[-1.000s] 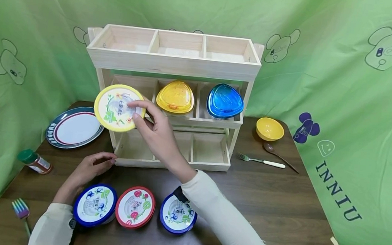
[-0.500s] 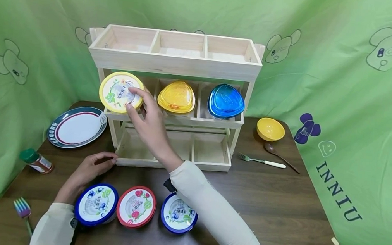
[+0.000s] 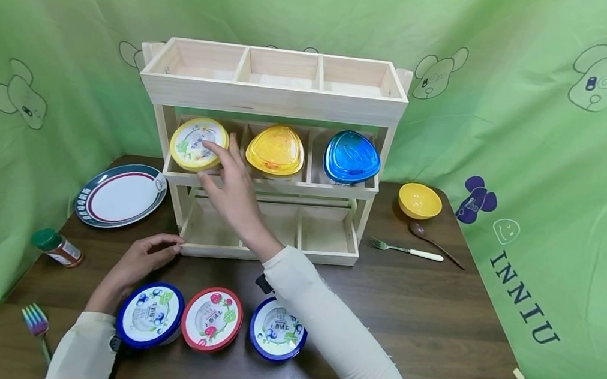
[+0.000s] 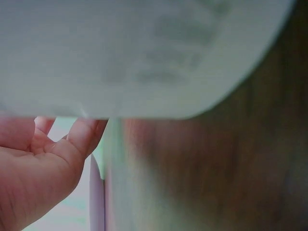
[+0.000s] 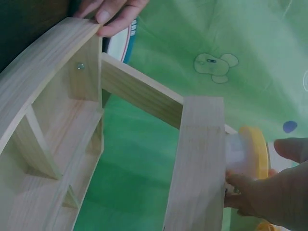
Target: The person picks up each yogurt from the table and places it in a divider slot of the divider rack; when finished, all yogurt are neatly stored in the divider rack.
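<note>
A tub with a yellow-rimmed lid [image 3: 199, 144] sits tilted in the left compartment of the wooden rack's [image 3: 273, 99] middle tier. My right hand [image 3: 234, 198] is at it, with the index fingertip over the lid and the thumb by its lower edge; in the right wrist view other fingers [image 5: 240, 187] lie beside the tub. My left hand [image 3: 140, 262] rests loosely bent, fingertips at the bottom tier's front left corner. By that forearm stand a blue-lidded tub [image 3: 150, 316], a red-lidded tub [image 3: 212, 320] and another blue-lidded tub [image 3: 277, 331], partly behind my right sleeve.
A yellow triangular-lidded container [image 3: 275, 150] and a blue one [image 3: 352, 157] share the middle tier. Left of the rack are a plate [image 3: 124, 197], a green-capped jar [image 3: 57, 247] and a fork [image 3: 36, 322]. On the right are a yellow bowl [image 3: 419, 201], spoon [image 3: 429, 239] and white-handled fork [image 3: 412, 251].
The yellow-lidded tub went from in front of the rack up and back into the middle tier's left compartment. My right thumb has shifted from the lid to its edge. The left hand stays put.
</note>
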### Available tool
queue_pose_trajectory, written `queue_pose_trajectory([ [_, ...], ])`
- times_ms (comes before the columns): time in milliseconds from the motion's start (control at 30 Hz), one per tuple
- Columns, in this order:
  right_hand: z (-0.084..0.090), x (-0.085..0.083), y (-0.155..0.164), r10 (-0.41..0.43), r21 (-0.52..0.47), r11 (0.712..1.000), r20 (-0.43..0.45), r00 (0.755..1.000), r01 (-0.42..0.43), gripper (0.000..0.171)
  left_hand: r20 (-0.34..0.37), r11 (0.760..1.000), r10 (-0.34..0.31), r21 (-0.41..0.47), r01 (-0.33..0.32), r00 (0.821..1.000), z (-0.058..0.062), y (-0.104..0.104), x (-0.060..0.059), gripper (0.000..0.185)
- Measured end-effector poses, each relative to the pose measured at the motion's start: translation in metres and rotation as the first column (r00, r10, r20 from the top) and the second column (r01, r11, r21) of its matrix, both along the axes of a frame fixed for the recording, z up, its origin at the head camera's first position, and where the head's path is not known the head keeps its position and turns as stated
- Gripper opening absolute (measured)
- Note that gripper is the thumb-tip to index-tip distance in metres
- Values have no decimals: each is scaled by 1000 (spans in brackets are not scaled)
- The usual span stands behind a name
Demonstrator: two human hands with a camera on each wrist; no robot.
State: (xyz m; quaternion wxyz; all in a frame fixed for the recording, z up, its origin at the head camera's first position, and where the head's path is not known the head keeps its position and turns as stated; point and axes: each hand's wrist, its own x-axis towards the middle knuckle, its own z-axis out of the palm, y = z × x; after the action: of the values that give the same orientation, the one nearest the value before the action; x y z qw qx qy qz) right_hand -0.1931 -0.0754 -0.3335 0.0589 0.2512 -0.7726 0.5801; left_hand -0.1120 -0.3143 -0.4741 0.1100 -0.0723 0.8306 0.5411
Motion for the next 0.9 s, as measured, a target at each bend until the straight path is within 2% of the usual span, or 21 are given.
queue_pose_trajectory([
  [67,-1,2,2,9,62,998,-5,1000,-9,58,7,1000,-1,-1,1,1000,-1,0,0,46],
  [167,-2,7,4,22,100,995,-42,999,-18,60,9,1000,-3,12,3,1000,-1,0,0,47],
  [467,2,27,22,87,182,982,-231,969,-45,58,8,1000,-10,17,10,1000,0,0,-3,47],
  [567,5,31,38,95,208,978,-335,937,-24,50,3,1000,-14,25,14,1000,0,2,-4,46],
  [667,6,34,61,76,201,980,-449,890,18,45,-3,999,-14,34,15,1000,-1,3,-5,45],
  [900,10,36,119,-24,44,997,-612,790,64,39,-12,1000,-14,4,14,1000,-2,0,0,47],
])
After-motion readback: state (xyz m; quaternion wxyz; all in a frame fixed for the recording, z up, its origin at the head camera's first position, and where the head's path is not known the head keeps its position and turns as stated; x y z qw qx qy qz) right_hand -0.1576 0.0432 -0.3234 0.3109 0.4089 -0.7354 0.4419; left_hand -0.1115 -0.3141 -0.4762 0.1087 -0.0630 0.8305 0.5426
